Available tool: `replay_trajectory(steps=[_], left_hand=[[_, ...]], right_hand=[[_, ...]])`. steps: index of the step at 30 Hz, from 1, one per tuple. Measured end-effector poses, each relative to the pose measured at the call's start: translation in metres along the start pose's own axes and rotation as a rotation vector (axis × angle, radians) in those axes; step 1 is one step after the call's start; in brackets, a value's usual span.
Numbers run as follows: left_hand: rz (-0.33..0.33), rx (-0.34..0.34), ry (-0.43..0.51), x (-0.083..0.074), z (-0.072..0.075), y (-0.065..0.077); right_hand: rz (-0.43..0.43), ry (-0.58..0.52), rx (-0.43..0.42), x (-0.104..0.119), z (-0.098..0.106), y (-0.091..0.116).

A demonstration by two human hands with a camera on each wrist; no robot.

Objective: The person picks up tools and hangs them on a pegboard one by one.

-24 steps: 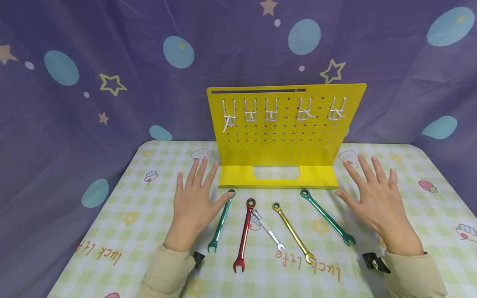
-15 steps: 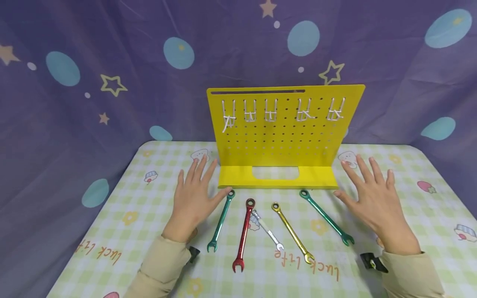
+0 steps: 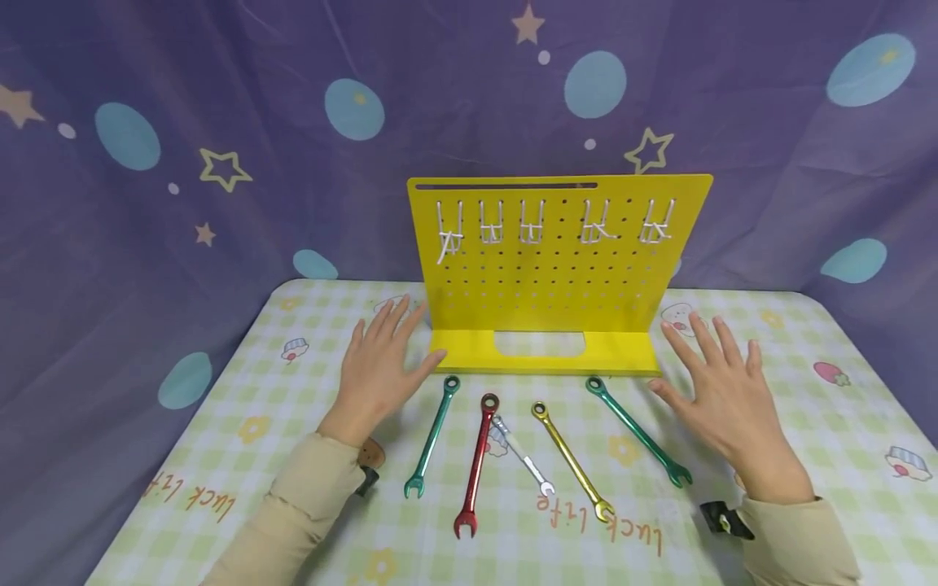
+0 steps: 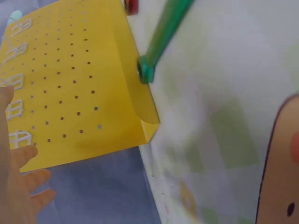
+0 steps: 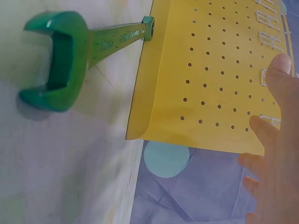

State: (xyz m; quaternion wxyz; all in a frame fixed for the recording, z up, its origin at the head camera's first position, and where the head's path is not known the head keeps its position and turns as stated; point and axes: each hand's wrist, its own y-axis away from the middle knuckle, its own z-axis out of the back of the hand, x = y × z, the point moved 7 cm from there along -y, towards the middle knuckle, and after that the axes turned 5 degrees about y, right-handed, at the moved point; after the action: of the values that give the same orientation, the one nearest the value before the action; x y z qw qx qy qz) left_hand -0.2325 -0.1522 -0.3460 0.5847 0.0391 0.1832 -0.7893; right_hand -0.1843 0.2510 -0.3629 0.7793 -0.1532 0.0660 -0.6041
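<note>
My left hand (image 3: 377,370) hovers with fingers spread, left of the yellow pegboard stand (image 3: 542,317), holding nothing. To the right of that stand, my right hand (image 3: 729,399) is likewise spread and holds nothing. Between the hands lie several combination wrenches: a green wrench (image 3: 432,439) nearest the left hand, a red wrench (image 3: 478,464), a small silver wrench (image 3: 523,456), a gold wrench (image 3: 572,460), and another green wrench (image 3: 637,431) nearest the right hand. In the right wrist view that green wrench (image 5: 65,60) shows its open end up close.
White wire hooks (image 3: 531,221) hang in a row along the pegboard's upper part. A checked tablecloth (image 3: 242,488) with printed figures covers the table. A purple curtain (image 3: 242,73) with stars hangs behind it.
My left hand has risen slightly, its forearm swinging left, and its thumb has come off the green wrench's ring end in view. The right hand has shifted a little left. The wrenches stay put.
</note>
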Motion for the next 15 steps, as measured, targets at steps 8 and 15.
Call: replay_trajectory(steps=[8, 15], left_hand=[[0.017, -0.023, 0.077, 0.014, -0.002, -0.015], [0.004, -0.057, 0.113, 0.019, -0.001, -0.030]], right_hand=[[-0.006, -0.012, -0.011, 0.000, -0.001, 0.001], [-0.011, -0.008, -0.007, 0.000, -0.002, 0.000]])
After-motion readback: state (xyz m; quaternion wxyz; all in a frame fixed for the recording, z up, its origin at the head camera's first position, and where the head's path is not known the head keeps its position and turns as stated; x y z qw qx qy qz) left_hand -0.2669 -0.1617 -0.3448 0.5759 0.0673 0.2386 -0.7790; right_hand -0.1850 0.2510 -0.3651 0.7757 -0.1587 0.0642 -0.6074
